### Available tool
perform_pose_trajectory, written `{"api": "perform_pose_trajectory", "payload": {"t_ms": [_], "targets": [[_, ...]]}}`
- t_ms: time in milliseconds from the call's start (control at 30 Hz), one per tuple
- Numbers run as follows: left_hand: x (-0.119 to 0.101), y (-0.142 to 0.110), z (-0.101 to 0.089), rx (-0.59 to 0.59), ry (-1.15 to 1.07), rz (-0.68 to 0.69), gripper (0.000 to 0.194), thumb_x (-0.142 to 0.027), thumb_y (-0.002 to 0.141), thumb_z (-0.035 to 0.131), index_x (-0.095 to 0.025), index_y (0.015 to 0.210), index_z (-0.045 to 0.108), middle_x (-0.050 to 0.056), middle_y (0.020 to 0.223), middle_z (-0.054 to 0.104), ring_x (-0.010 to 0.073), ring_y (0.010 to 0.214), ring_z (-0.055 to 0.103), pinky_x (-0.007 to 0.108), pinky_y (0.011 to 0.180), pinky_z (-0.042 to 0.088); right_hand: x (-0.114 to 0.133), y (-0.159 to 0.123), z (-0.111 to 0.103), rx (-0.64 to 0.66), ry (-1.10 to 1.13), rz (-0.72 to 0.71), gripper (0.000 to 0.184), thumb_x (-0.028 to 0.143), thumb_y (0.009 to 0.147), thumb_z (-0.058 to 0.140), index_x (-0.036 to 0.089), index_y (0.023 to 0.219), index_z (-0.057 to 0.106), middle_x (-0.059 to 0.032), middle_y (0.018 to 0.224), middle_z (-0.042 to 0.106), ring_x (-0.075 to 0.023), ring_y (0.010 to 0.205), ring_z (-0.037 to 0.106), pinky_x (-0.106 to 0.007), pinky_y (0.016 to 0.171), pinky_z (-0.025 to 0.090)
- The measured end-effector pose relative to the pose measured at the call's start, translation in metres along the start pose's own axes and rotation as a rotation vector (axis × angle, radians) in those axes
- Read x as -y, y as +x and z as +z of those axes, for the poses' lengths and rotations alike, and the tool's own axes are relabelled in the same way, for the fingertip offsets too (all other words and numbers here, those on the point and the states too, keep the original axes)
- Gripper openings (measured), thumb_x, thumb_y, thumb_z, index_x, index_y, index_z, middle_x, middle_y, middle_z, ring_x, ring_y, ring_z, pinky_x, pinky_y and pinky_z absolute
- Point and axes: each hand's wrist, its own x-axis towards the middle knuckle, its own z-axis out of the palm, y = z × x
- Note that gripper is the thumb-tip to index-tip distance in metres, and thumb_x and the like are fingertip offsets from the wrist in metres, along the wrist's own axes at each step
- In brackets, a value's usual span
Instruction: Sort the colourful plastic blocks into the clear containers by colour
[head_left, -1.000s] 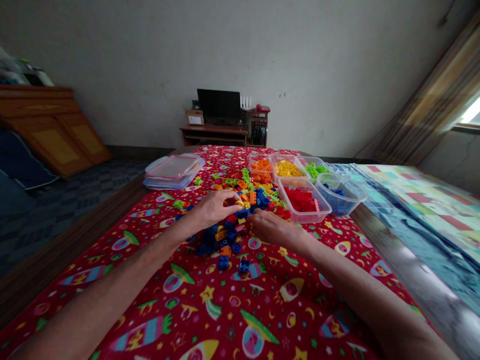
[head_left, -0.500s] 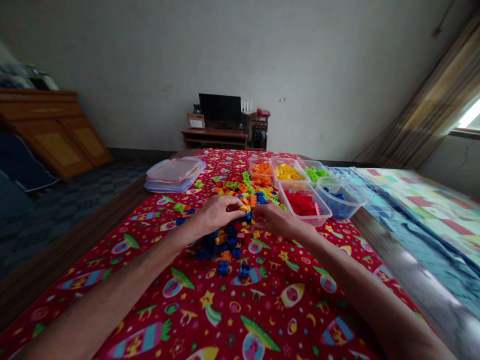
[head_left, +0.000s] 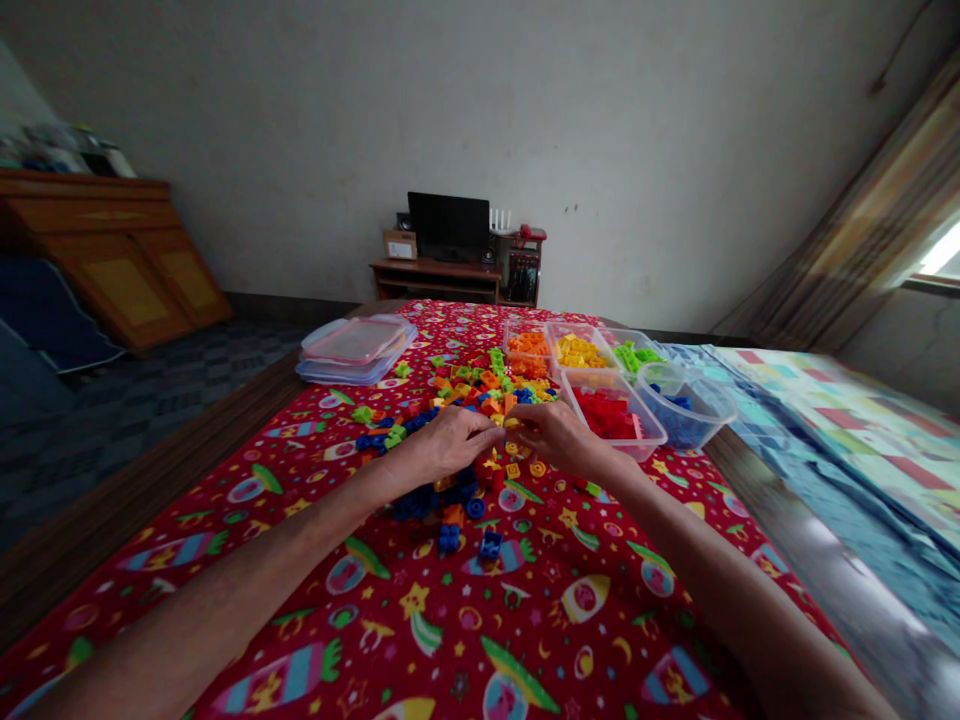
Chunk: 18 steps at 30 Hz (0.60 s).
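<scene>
Left hand [head_left: 454,440]: curled over the brick pile [head_left: 489,404], can't tell its grip!
Right hand [head_left: 553,430]: fingers bent, grip unclear!
Red-brick box [head_left: 649,440]: right hand's three o'clock!

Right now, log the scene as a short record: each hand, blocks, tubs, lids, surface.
left hand: at the pile, grip unclear
right hand: close beside the left, fingertips at a yellow piece, hold unclear
pile: mixed colours, loose
tubs: red tub, yellow tub, orange tub, green tub, blue tub, named by contents
tub position: right of pile
lids: stacked, left of pile
surface: red patterned cloth
</scene>
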Motion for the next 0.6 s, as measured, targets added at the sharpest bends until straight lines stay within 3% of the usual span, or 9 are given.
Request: {"api": "perform_pose_trajectory", "payload": {"t_ms": [200,333,433,533,600], "targets": [[-0.001,0.000,-0.014,-0.061,0.040,-0.001,0.039,-0.039,0.090,0.044,-0.016,0.072,0.070,0.002,0.065,0.068,0.0152,0.062,0.061,0.023,0.058,0.040,-0.024,0.003,-0.016,-0.023,0.093,0.148,0.023,0.026,0.084,0.052,0.013,0.068,0.061,0.0032,0.057,0.051,-0.0062,0.052,0.043,-0.018,0.051,0.031],[0.001,0.001,-0.023,-0.088,0.039,-0.020,0.038,-0.036,0.089,0.044,-0.016,0.073,0.072,0.003,0.071,0.072,0.0160,0.067,0.065,0.022,0.061,0.044,-0.053,0.018,-0.051,-0.102,0.089,0.265,0.023,0.027,0.084,0.051,0.013,0.068,0.062,0.0008,0.059,0.058,-0.0084,0.052,0.055,-0.017,0.050,0.038],[0.004,0.002,-0.028,-0.107,0.041,-0.035,0.039,-0.036,0.089,0.042,-0.016,0.073,0.071,0.002,0.071,0.072,0.0159,0.065,0.065,0.022,0.059,0.044,-0.080,0.041,-0.084,-0.209,-0.058,0.440,0.020,0.020,0.082,0.053,0.010,0.069,0.064,-0.0013,0.057,0.058,-0.0100,0.053,0.059,-0.017,0.049,0.041],[0.008,0.001,-0.032,-0.132,0.067,-0.024,0.038,-0.036,0.090,0.041,-0.016,0.076,0.071,0.002,0.073,0.072,0.0159,0.066,0.065,0.022,0.061,0.045,-0.102,0.061,-0.110,-0.280,-0.113,0.678,0.017,0.015,0.081,0.057,0.005,0.090,0.067,-0.0068,0.067,0.064,-0.0112,0.053,0.061,-0.020,0.049,0.047],[0.013,0.001,-0.035,-0.159,0.123,-0.006,0.037,-0.035,0.090,0.042,-0.017,0.076,0.071,0.003,0.075,0.072,0.0163,0.068,0.064,0.023,0.063,0.045,-0.108,0.069,-0.118,-0.259,-0.121,0.752,0.034,0.016,0.079,0.063,0.003,0.110,0.063,-0.0133,0.085,0.068,-0.0127,0.055,0.062,-0.024,0.049,0.050]]}}
